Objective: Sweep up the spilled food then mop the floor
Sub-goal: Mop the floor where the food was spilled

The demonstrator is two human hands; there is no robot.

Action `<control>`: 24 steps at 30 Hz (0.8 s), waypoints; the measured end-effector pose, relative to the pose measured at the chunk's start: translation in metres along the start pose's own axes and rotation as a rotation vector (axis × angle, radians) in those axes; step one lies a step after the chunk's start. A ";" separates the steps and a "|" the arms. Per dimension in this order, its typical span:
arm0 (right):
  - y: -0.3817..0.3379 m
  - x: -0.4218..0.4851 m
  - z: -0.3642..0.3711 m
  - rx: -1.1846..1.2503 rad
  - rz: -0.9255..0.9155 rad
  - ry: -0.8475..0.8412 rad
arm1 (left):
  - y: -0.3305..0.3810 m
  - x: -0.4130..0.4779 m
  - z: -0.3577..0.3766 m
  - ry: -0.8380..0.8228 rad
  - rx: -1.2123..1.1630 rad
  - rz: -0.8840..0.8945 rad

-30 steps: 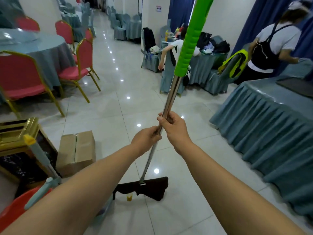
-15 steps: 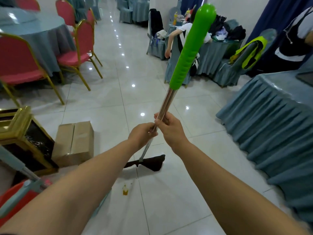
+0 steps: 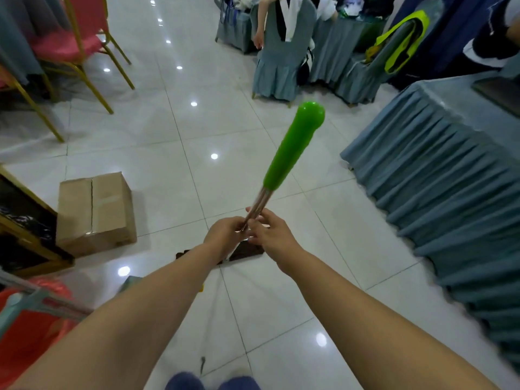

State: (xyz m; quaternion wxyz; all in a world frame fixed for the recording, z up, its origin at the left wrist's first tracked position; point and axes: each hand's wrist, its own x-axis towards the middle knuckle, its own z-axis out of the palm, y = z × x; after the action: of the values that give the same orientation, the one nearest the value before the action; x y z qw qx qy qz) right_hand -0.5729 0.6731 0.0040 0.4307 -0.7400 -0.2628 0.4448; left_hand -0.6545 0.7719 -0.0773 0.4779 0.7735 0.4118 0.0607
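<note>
Mopping stage is judged to be in progress: a mop [image 3: 257,206] is held, not a broom. The dark mop head [image 3: 244,251] is set down on the white tiled floor [image 3: 281,305] just ahead of the hands and is partly hidden behind the left forearm. Sweeping cannot be confirmed as complete. A small yellow scrap [image 3: 201,287] is seen on the tiles beside the left forearm, nearer the person than the mop head, and a dark speck [image 3: 202,361] is seen further back, near the blue shoes [image 3: 213,384]. No wet streaks can be made out on the glossy tiles, so the area covered cannot be told. Most of the floor is judged yet to be mopped.

Both arms are stretched forward and down, with the wrists brought close together on the bare metal shaft below the green grip [image 3: 295,147]. The left hand [image 3: 225,235] is curled round the shaft from the left. The right hand [image 3: 270,235] is placed just beside it, slightly higher. Its fingers are wrapped round the shaft but look looser, and tightness cannot be judged through the motion blur. The shaft is tilted away from the body, up and to the right.

A cardboard box [image 3: 95,209] is noted on the left and a red bin [image 3: 28,333] at lower left. A skirted table [image 3: 450,178] is noted on the right, well apart from the mop head
</note>
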 end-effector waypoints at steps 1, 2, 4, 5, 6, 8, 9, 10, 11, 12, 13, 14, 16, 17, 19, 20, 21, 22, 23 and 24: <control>0.001 -0.002 0.003 0.050 0.010 0.006 | -0.002 -0.002 -0.003 -0.026 0.014 0.017; 0.000 -0.004 0.007 0.122 0.034 0.017 | -0.004 -0.003 -0.007 -0.054 0.019 0.036; -0.006 -0.012 0.012 0.360 0.119 0.049 | -0.012 -0.004 -0.014 -0.103 0.026 0.053; -0.009 -0.018 0.015 0.509 0.166 0.077 | -0.016 -0.007 -0.018 -0.116 0.053 0.055; -0.011 -0.024 0.017 0.648 0.203 0.109 | -0.018 -0.010 -0.022 -0.125 0.085 0.070; -0.011 -0.033 0.021 0.831 0.264 0.167 | -0.022 -0.018 -0.027 -0.145 0.135 0.116; -0.010 -0.038 0.024 0.880 0.289 0.180 | -0.023 -0.023 -0.027 -0.167 0.150 0.147; -0.008 -0.042 0.028 0.902 0.312 0.183 | -0.024 -0.028 -0.026 -0.199 0.167 0.180; -0.007 -0.047 0.031 0.909 0.339 0.183 | -0.026 -0.034 -0.024 -0.232 0.173 0.202; -0.004 -0.051 0.035 0.918 0.363 0.183 | -0.029 -0.039 -0.021 -0.270 0.153 0.208; -0.001 -0.057 0.037 0.934 0.381 0.188 | -0.032 -0.044 -0.017 -0.301 0.116 0.207; 0.002 -0.063 0.038 0.959 0.391 0.203 | -0.037 -0.048 -0.012 -0.325 0.097 0.204; 0.009 -0.076 0.039 1.015 0.399 0.230 | -0.042 -0.056 -0.005 -0.357 0.133 0.228; 0.014 -0.082 0.039 1.034 0.403 0.237 | -0.043 -0.061 -0.002 -0.371 0.133 0.244; 0.027 -0.093 0.038 1.066 0.417 0.242 | -0.043 -0.071 0.005 -0.407 0.122 0.271; 0.033 -0.097 0.037 1.089 0.420 0.242 | -0.043 -0.075 0.008 -0.421 0.147 0.277; 0.038 -0.102 0.036 1.119 0.426 0.240 | -0.044 -0.080 0.011 -0.432 0.171 0.281; 0.043 -0.106 0.036 1.145 0.433 0.234 | -0.046 -0.084 0.015 -0.442 0.191 0.272; 0.046 -0.112 0.036 1.156 0.446 0.216 | -0.049 -0.089 0.018 -0.447 0.210 0.254; 0.050 -0.117 0.036 1.155 0.469 0.195 | -0.052 -0.094 0.023 -0.448 0.222 0.232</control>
State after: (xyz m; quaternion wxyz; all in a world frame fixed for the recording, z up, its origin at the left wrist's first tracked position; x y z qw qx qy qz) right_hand -0.6591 0.5728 0.0024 0.6736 -0.4634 0.2295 0.5281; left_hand -0.7350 0.7018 -0.1025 0.4591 0.8574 0.2087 -0.1030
